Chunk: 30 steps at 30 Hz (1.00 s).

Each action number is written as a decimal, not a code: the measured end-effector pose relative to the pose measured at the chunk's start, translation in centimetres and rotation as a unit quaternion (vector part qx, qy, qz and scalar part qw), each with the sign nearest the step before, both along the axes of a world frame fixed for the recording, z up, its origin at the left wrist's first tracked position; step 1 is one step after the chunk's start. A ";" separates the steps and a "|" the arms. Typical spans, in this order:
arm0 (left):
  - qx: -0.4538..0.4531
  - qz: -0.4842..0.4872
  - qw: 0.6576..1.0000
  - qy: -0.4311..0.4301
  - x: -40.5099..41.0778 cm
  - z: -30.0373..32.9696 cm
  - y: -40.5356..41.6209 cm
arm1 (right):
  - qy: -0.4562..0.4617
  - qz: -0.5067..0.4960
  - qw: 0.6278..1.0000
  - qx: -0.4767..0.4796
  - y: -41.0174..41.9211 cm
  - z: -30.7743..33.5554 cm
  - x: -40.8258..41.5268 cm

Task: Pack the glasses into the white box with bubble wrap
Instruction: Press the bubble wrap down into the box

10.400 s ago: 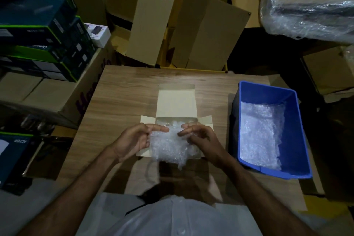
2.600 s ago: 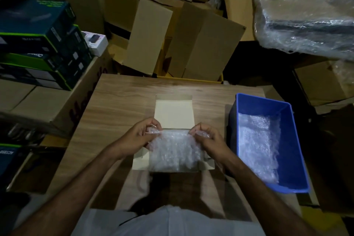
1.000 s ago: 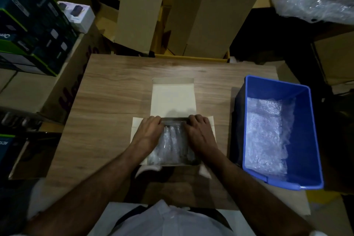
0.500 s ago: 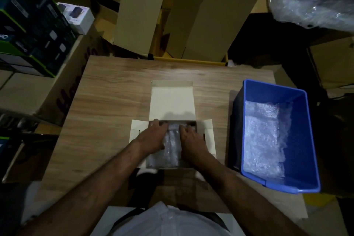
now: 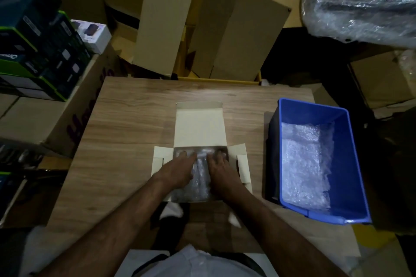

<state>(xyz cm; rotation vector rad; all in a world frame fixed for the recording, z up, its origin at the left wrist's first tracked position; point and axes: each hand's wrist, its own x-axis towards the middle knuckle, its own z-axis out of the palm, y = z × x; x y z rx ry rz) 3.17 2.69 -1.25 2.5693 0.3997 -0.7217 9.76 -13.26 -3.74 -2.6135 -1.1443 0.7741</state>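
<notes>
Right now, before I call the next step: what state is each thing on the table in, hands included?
white box: open, lid and side flaps spread flat on the table
bubble wrap bundle: down inside the box
left hand: flat, pressing the bundle
right hand: flat, pressing the bundle
blue bin: open, loose bubble wrap inside

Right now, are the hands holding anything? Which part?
Nothing gripped. Left hand and right hand press flat on top of the bubble wrap, pushing it into the white box.
</notes>
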 end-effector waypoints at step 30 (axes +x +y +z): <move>0.110 -0.169 0.954 -0.222 12.4 -1.0 -22.1 | -0.035 -0.112 0.988 -0.102 -26.3 0.0 11.7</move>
